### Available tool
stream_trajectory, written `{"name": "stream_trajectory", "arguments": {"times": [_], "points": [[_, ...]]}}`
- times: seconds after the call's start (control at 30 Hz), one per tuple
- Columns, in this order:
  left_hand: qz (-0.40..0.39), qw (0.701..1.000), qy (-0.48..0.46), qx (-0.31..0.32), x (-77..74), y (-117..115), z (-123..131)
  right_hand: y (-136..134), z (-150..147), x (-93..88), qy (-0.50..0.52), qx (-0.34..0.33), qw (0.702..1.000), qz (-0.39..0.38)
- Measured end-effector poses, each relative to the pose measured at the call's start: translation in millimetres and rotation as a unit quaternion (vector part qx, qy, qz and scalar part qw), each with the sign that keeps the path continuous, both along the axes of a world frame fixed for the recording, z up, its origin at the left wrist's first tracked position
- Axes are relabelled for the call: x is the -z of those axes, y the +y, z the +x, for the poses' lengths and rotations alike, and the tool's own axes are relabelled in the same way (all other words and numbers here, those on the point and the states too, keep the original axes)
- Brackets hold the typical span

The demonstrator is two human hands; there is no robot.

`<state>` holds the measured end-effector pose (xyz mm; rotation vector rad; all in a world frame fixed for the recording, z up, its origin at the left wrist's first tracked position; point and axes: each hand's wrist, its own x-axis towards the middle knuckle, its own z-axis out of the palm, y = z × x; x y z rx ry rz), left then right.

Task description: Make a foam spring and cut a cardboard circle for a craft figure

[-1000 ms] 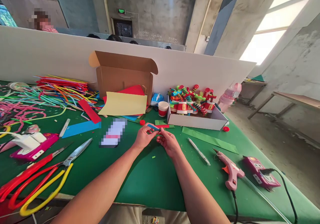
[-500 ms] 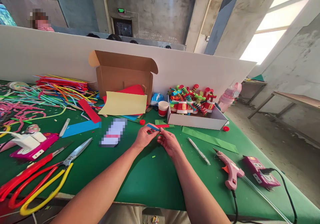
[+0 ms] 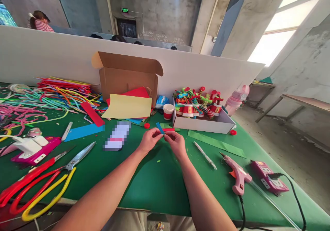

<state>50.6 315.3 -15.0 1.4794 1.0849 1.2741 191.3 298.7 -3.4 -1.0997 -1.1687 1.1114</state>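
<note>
L hand (image 3: pixel 149 140) & R hand (image 3: pixel 176 143) meet mid-view over the green surface (image 3: pixel 152 191), fingertips nearly touching. L hand pinches the blue strip (image 3: pixel 160 128) btwn thumb & fingers nr its lower end; R hand has thumb & fingers pressed tog. at that same end, exact grip there too small to tell. Strip's free end points away from the person, leaning a bit L.

Just behind the hands: red strip (image 3: pixel 169 129) lying on green paper (image 3: pixel 165 125), w/ a red cap (image 3: pixel 146 125) to L. Tiny green scrap (image 3: pixel 158 161) on surface, nr side of the hands.

R of R hand: pen (image 3: pixel 205 155), long green strip (image 3: pixel 216 144), then pink glue gun (image 3: pixel 239 176) & a power strip (image 3: pixel 269 178) w/ black plug in.

L of L hand: pixelated item (image 3: pixel 117 136), blue paper (image 3: pixel 82 133) w/ red paper (image 3: pixel 92 114) touching its far R end, big scissors (image 3: pixel 74 161) w/ red & yellow handles, blades tog.

Back: open carton (image 3: pixel 129 78), yellow sheet (image 3: pixel 129 107) leaning in front; paper cup (image 3: pixel 168 113) just beside a white box (image 3: pixel 201 124) full of colored toys (image 3: pixel 198 103); pink bottle (image 3: pixel 234 100) R of box. Pipe cleaners (image 3: pixel 64 88) heaped far L.
</note>
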Motion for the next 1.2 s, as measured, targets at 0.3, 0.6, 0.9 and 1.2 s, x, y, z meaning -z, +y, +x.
{"name": "stream_trajectory", "arguments": {"times": [0.3,0.6,0.9,1.2], "points": [[-0.061,0.992,-0.105,-0.028,-5.6,-1,-2,-1,0,1.0,0.181,-0.007,0.979,-0.093],[-0.077,0.994,-0.077,0.006,-4.6,-3,2,-5,-7,2.5,0.187,-0.033,0.976,-0.105],[-0.045,0.999,-0.009,0.011,-2.5,-1,-2,-4,-5,4.3,0.117,-0.008,0.989,-0.094],[-0.102,0.987,-0.119,0.024,-4.5,-3,0,-5,-10,4.9,0.177,-0.023,0.978,-0.105]]}}
